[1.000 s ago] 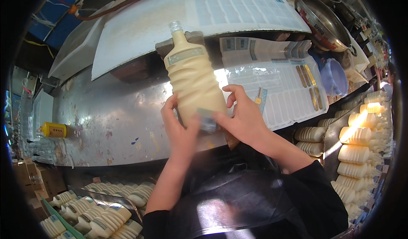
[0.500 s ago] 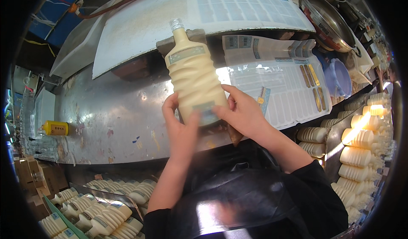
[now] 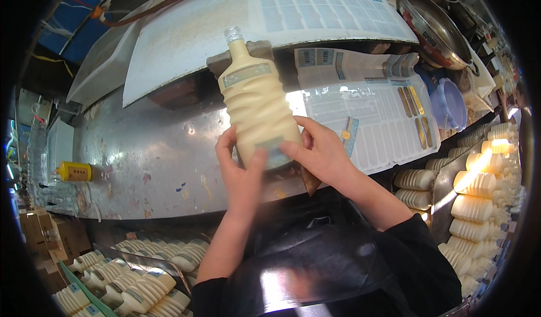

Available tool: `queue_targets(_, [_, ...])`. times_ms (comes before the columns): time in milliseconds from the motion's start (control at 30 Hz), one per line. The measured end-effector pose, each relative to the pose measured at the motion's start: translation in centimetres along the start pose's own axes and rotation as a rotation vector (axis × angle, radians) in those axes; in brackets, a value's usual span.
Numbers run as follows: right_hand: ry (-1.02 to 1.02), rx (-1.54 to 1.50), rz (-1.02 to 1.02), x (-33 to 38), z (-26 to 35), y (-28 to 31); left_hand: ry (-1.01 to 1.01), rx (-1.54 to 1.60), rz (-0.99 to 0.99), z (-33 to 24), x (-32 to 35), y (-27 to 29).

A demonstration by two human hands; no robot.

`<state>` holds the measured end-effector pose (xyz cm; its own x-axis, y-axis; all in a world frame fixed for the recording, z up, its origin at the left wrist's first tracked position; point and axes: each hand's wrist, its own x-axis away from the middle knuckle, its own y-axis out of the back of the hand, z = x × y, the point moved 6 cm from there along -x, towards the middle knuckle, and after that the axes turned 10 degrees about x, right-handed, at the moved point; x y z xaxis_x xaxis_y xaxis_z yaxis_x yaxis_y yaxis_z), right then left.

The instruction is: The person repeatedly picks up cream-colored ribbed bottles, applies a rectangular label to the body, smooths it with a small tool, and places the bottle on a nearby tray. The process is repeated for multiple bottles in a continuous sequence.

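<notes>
A cream-coloured bottle (image 3: 260,102) with wavy ridged sides and a clear threaded neck lies in front of me, its neck pointing away. Its shoulder rests by a grey block (image 3: 261,49). My left hand (image 3: 239,162) grips the lower left side, the thumb on the front face. From the right, my right hand (image 3: 318,148) holds the lower right side, its thumb pressing near a blue-grey label (image 3: 271,148) close to the base. A second label (image 3: 248,75) runs across the shoulder. Both thumbs partly cover the lower label.
Label sheets (image 3: 366,114) lie right of the bottle on the metal table (image 3: 141,164). A yellow bottle (image 3: 75,171) lies at left. A purple bucket (image 3: 448,104) and a large pan (image 3: 434,26) stand at right. Cream bottles (image 3: 147,289) fill trays lower left; more bottles (image 3: 472,207) are stacked at right.
Very little differs. The bottle and both hands have shifted down very slightly, and the hold on the bottle is the same.
</notes>
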<state>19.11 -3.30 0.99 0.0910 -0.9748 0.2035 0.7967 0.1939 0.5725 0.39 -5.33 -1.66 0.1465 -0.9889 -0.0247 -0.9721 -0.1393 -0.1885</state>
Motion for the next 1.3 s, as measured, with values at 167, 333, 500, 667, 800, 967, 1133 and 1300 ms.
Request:
queue_targets(167, [0.002, -0.005, -0.009, 0.0, -0.1, 0.0, 0.001, 0.03, -0.008, 0.2, 0.0, 0.1])
queue_targets(333, [-0.002, -0.017, -0.011, -0.1, -0.1, 0.0, 0.001, 0.022, -0.003, -0.1, 0.1, -0.2])
queue_targets(500, [-0.005, -0.02, -0.012, 0.0, 0.0, 0.0, -0.011, 0.018, -0.002, 0.1, 0.1, 0.0])
queue_targets(667, [0.004, -0.019, -0.014, -0.1, -0.3, -0.1, -0.022, 0.008, -0.005, 0.2, 0.0, 0.0])
queue_targets(800, [0.04, -0.02, -0.04, -0.2, -0.6, -0.3, -0.003, 0.009, -0.002, 0.1, 0.1, -0.1])
queue_targets(967, [-0.044, -0.143, 0.106, -0.5, -1.3, -0.2, -0.003, 0.089, -0.01, 1.4, 0.0, 0.9])
queue_targets(1133, [-0.023, -0.063, 0.06, 0.0, -0.3, -0.1, -0.023, 0.037, 0.028, 0.6, 0.2, 0.5])
queue_targets(1300, [0.011, -0.031, 0.022, -0.1, -0.5, -0.2, -0.019, 0.011, 0.023, 0.3, 0.2, 0.3])
